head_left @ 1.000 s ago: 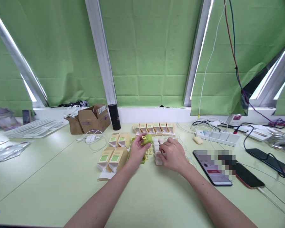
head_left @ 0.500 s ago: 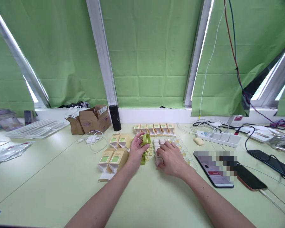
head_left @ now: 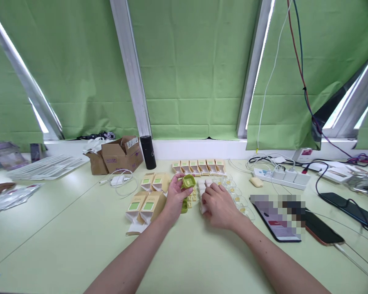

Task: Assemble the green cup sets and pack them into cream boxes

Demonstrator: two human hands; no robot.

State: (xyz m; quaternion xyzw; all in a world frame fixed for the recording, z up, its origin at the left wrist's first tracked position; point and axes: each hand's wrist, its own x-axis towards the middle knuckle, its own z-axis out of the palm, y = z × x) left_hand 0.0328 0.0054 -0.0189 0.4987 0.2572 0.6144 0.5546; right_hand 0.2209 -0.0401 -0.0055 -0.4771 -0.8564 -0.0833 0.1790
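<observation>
My left hand (head_left: 173,198) grips a small green square plastic tray (head_left: 189,181) between thumb and fingers, its hollow side tilted toward me. Below it, another green piece (head_left: 184,206) lies partly behind the hand. My right hand (head_left: 218,205) has its fingers curled down round a small white block (head_left: 203,207) at the near end of a row of white blocks (head_left: 201,187). The fingers cover much of that block. Small yellow pieces (head_left: 194,199) lie in rows between my hands. Clear plastic pieces with yellow centres (head_left: 237,199) stand to the right of my right hand.
Open cartons (head_left: 150,207) stand left of my left hand, with a row of smaller cartons (head_left: 198,167) behind. Farther back are a cardboard box (head_left: 122,157) and a black bottle (head_left: 148,152). Phones (head_left: 272,218) and a power strip (head_left: 280,178) lie right. A brown shape (head_left: 0,188) shows at left.
My left hand has tipped the green tray so that its inside faces me more. My right fingers have drawn in on the white block. A brown shape has come in at the left edge.
</observation>
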